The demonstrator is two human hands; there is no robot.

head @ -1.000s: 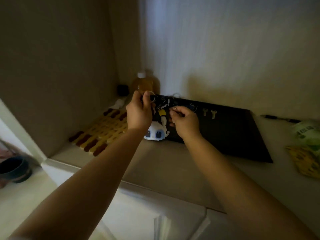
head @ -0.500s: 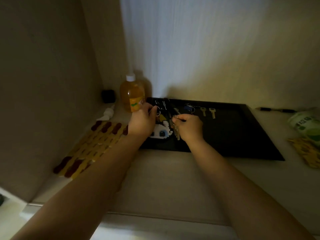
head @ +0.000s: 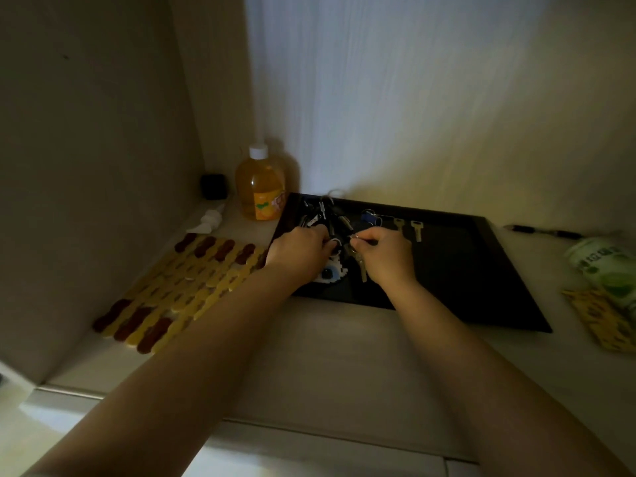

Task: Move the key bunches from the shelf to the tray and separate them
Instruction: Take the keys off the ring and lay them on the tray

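Black tray (head: 481, 270) on the shelf (head: 344, 356) holds the key bunch (head: 327, 218), lying between and just beyond both hands. Left hand (head: 296, 253) pinches a ring; right hand (head: 385, 253) grips another ring with keys (head: 359, 263) dangling.

Metal keys (head: 417, 230), matt black tray (head: 481, 270)

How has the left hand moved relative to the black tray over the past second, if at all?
Yes. The left hand has come down and toward the person, from the black tray's far-left corner near the orange bottle to over its left part.
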